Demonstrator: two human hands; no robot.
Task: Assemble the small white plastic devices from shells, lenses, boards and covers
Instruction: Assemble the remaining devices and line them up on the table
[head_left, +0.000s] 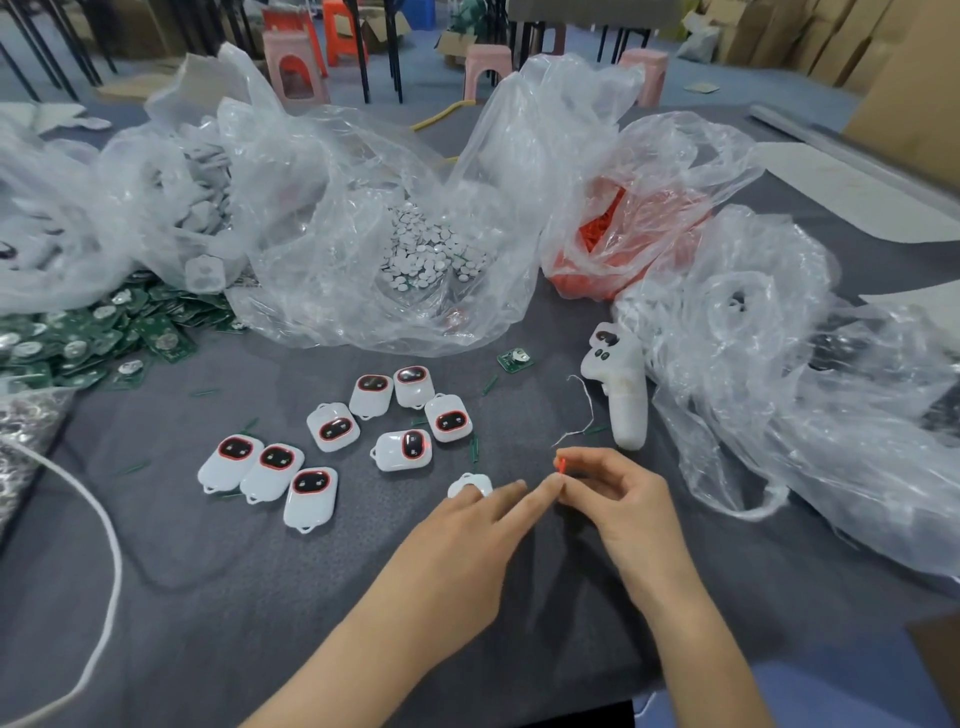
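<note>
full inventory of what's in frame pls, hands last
assembled devices: eight, white with red-ringed dark lenses, table centre-left
shell: one, white, under left fingertips
loose board: one, green, beyond the devices
board pile: many, green, far left
disc bag: one, clear, holding white discs, centre back
orange-parts bag: one, clear, right of centre
controller: one, white, right of the devices
cord: one, white, left edge
orange piece: one, at right fingertips
left hand: fingers straight, touching the shell
right hand: pinching the orange piece
</note>
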